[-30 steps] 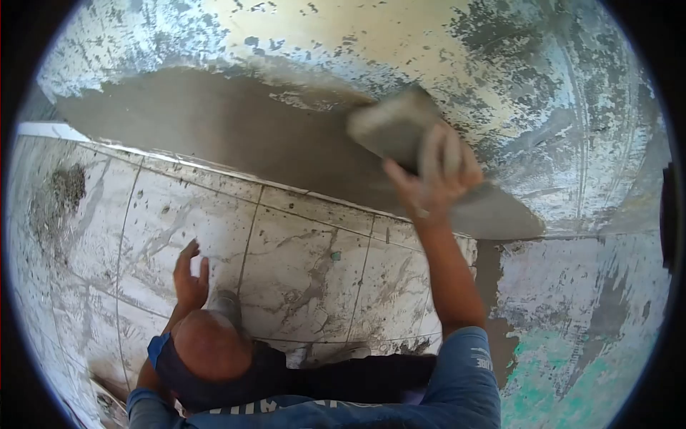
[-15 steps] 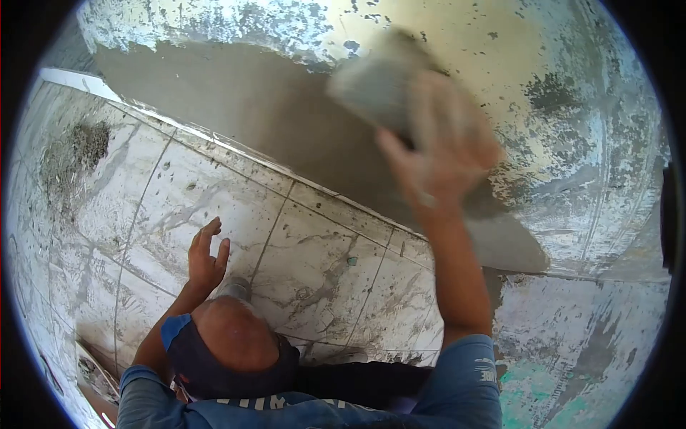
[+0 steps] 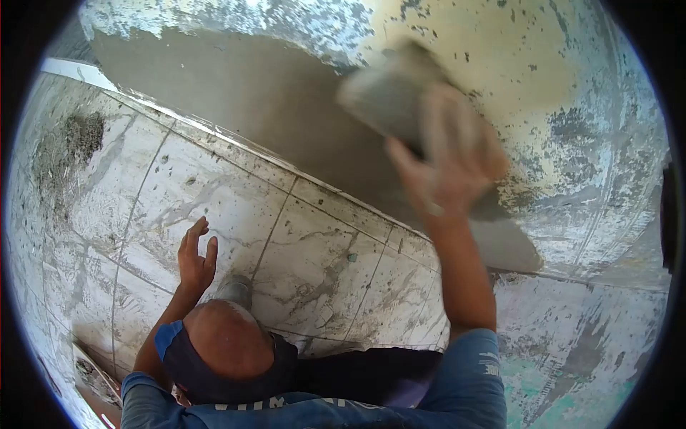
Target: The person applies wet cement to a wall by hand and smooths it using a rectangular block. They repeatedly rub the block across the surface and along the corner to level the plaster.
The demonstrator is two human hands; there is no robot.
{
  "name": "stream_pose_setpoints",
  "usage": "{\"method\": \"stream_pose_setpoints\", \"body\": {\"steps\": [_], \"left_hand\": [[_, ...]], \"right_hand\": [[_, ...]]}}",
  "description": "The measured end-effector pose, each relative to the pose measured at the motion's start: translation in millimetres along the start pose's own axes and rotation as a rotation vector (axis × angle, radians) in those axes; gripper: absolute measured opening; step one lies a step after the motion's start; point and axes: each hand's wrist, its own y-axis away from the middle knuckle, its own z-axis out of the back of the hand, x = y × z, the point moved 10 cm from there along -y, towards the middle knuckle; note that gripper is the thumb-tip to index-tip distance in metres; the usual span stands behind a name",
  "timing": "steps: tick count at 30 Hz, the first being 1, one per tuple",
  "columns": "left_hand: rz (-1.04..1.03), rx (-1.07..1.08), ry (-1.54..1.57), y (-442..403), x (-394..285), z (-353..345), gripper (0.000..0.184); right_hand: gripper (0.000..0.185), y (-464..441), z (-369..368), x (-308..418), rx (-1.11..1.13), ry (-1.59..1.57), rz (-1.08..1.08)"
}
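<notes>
My right hand (image 3: 461, 154) is wrapped round a block-like float (image 3: 393, 93), blurred by motion, which lies against the wall at the upper edge of the smooth grey mortar patch (image 3: 236, 93). Its underside is hidden. Around the patch, the wall (image 3: 514, 57) shows flaking yellow, white and bluish paint. Low on the left, my left hand (image 3: 197, 257) hangs above the tiled floor with thumb and fingers apart and nothing between them.
White marbled floor tiles (image 3: 207, 179) are spattered with mortar. Crumbled debris (image 3: 84, 136) lies at the left. A pale strip (image 3: 78, 70) edges the mortar patch. Patchy white and green paint (image 3: 550, 343) covers the surface at lower right.
My right hand and the float have moved up the wall since the earliest frame, then slightly right and down. My left hand shifted right and up, then slightly left. The whole view has turned somewhat.
</notes>
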Motion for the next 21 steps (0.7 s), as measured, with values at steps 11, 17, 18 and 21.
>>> {"method": "stream_pose_setpoints", "body": {"steps": [11, 17, 18, 21], "left_hand": [[0.049, -0.036, -0.001, 15.4, 41.1, 28.4, 0.042], [0.014, -0.102, -0.063, 2.1, 37.9, 52.3, 0.04], [-0.007, -0.093, -0.057, -2.6, 27.1, 47.0, 0.04], [-0.179, -0.042, 0.006, -26.5, -14.2, 21.2, 0.041]], "right_hand": [[0.066, 134.4, 18.4, -142.9, 0.059, 0.229, 0.138], [0.071, 128.4, 91.6, -232.7, -0.212, 0.08, -0.289], [0.072, 137.9, 78.0, -228.8, -0.265, -0.122, -0.41], [0.065, 118.2, 17.0, -86.3, -0.035, 0.01, 0.03]]}}
